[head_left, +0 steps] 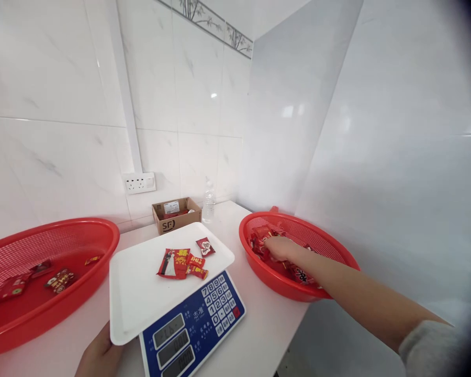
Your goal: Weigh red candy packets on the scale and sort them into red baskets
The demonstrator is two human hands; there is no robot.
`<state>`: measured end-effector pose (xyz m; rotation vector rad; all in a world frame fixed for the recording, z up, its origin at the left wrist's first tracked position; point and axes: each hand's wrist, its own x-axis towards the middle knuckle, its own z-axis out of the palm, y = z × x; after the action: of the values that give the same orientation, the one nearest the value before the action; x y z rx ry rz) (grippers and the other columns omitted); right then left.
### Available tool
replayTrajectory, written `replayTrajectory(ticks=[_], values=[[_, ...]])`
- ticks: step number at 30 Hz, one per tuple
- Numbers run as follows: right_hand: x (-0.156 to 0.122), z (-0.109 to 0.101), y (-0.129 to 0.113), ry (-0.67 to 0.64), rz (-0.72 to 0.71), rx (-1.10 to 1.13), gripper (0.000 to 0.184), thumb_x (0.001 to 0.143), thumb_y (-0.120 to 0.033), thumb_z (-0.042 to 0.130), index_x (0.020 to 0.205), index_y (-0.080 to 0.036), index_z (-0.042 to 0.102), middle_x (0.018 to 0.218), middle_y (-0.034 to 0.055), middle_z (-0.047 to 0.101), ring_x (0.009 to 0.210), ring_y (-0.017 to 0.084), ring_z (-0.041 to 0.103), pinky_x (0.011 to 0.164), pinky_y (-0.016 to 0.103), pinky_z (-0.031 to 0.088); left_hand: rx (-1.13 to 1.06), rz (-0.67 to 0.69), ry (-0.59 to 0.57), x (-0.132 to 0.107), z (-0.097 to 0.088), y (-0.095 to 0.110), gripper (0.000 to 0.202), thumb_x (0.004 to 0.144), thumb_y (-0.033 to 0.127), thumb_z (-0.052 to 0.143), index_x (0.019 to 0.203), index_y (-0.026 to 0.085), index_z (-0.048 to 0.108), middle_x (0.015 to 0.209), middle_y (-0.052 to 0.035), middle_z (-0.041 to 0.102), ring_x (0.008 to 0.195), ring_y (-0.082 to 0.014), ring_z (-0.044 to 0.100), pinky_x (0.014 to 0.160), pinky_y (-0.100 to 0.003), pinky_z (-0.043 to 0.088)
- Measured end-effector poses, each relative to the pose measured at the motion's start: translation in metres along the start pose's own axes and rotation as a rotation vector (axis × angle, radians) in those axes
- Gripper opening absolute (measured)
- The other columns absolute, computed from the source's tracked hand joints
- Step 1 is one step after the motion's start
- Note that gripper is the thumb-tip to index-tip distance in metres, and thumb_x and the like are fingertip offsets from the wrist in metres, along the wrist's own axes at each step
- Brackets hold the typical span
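Observation:
My right hand (277, 247) reaches into the red basket (337, 250) on the right and is closed among the red snack packets (261, 236) there; what its fingers grip is hidden. My left hand (99, 357) rests at the near left corner of the white weighing tray (141, 293) of an electronic scale (198, 327); its fingers are tucked under the tray's edge. Several red packets (182, 262) lie on the tray.
A large red basket (63, 235) on the left holds a few red packets (58, 280). At the back stand a small cardboard box (176, 214) and a clear water bottle (209, 203). A wall socket (139, 183) sits above. White partition panels close off the right side.

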<state>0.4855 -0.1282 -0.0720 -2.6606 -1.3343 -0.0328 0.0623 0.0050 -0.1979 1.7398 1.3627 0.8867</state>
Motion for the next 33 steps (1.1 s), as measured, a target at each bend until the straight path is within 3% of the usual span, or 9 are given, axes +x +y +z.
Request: replayTrajectory(ticks=[2, 5, 8, 11, 14, 19, 24, 27, 33], values=[[0.002, -0.017, -0.003, 0.004, -0.06, -0.013, 0.008, 0.07, -0.012, 0.062, 0.063, -0.014, 0.064, 0.074, 0.0109, 0.067, 0.071, 0.024, 0.064, 0.06, 0.029, 0.042, -0.013, 0.011, -0.007, -0.003, 0.0, 0.006, 0.036, 0.062, 0.041, 0.052, 0.088, 0.022, 0.068, 0.1, -0.0038, 0.071, 0.106, -0.0329, 0.058, 0.084, -0.04, 0.051], [0.003, -0.04, -0.02, 0.105, -0.146, 0.026, 0.019, 0.083, -0.02, 0.046, 0.088, -0.017, 0.064, 0.1, 0.0109, 0.065, 0.088, 0.023, 0.061, 0.069, 0.028, 0.042, -0.025, 0.016, -0.005, -0.006, 0.0, 0.013, 0.034, 0.062, 0.038, 0.053, 0.089, 0.023, 0.069, 0.099, -0.0013, 0.071, 0.105, -0.0312, 0.059, 0.083, -0.038, 0.052], [-0.004, -0.05, -0.049, 0.092, -0.294, 0.271, 0.02, 0.085, -0.027, 0.044, 0.089, -0.02, 0.062, 0.094, 0.005, 0.067, 0.085, 0.017, 0.061, 0.07, 0.025, 0.044, -0.026, 0.013, 0.008, -0.008, 0.001, 0.017, 0.034, 0.062, 0.036, 0.052, 0.089, 0.022, 0.069, 0.1, -0.0017, 0.071, 0.103, -0.0311, 0.06, 0.082, -0.038, 0.052], [-0.011, -0.041, -0.081, -0.114, -0.356, 0.493, 0.02, 0.082, -0.03, 0.047, 0.091, -0.021, 0.062, 0.085, 0.003, 0.068, 0.064, 0.014, 0.06, 0.053, 0.022, 0.044, -0.014, 0.022, -0.003, -0.01, 0.0, 0.018, 0.036, 0.065, 0.036, 0.052, 0.093, 0.021, 0.068, 0.104, -0.0025, 0.069, 0.104, -0.0311, 0.06, 0.083, -0.038, 0.051], [-0.008, -0.019, -0.105, -0.121, -0.356, 0.509, 0.03, 0.083, -0.028, 0.046, 0.111, -0.024, 0.056, 0.101, 0.0038, 0.065, 0.059, 0.011, 0.059, 0.045, 0.021, 0.041, -0.01, 0.035, -0.014, -0.012, -0.001, 0.02, 0.036, 0.067, 0.037, 0.052, 0.095, 0.021, 0.068, 0.106, -0.0024, 0.069, 0.106, -0.0306, 0.059, 0.083, -0.036, 0.051], [0.003, 0.008, -0.132, -0.131, -0.402, 0.416, 0.031, 0.077, -0.023, 0.055, 0.107, -0.022, 0.061, 0.101, 0.0043, 0.067, 0.074, 0.016, 0.062, 0.058, 0.024, 0.045, -0.034, 0.048, -0.036, -0.015, -0.002, 0.029, 0.037, 0.067, 0.034, 0.052, 0.097, 0.02, 0.068, 0.105, -0.0014, 0.069, 0.103, -0.0289, 0.061, 0.083, -0.035, 0.051], [0.0, 0.016, -0.159, -0.109, -0.462, 0.388, 0.025, 0.078, -0.024, 0.053, 0.101, -0.024, 0.064, 0.106, 0.0032, 0.067, 0.094, 0.02, 0.06, 0.072, 0.027, 0.044, -0.06, 0.058, -0.033, -0.016, -0.002, 0.031, 0.035, 0.066, 0.034, 0.053, 0.094, 0.02, 0.069, 0.104, -0.0026, 0.069, 0.101, -0.0292, 0.062, 0.083, -0.035, 0.051], [0.0, 0.016, -0.164, -0.059, -0.481, 0.401, 0.027, 0.081, -0.024, 0.048, 0.104, -0.025, 0.062, 0.11, 0.0023, 0.065, 0.098, 0.019, 0.059, 0.075, 0.027, 0.043, -0.05, 0.058, -0.039, -0.017, -0.002, 0.033, 0.034, 0.067, 0.034, 0.053, 0.093, 0.02, 0.068, 0.103, -0.0025, 0.07, 0.102, -0.0287, 0.061, 0.082, -0.034, 0.051], [-0.006, 0.006, -0.151, 0.021, -0.504, 0.464, 0.02, 0.082, -0.022, 0.048, 0.093, -0.023, 0.064, 0.1, 0.0026, 0.067, 0.092, 0.018, 0.06, 0.077, 0.028, 0.043, -0.06, 0.054, -0.052, -0.019, -0.001, 0.035, 0.033, 0.07, 0.033, 0.051, 0.096, 0.02, 0.067, 0.105, -0.0017, 0.069, 0.103, -0.0269, 0.061, 0.082, -0.032, 0.051]])
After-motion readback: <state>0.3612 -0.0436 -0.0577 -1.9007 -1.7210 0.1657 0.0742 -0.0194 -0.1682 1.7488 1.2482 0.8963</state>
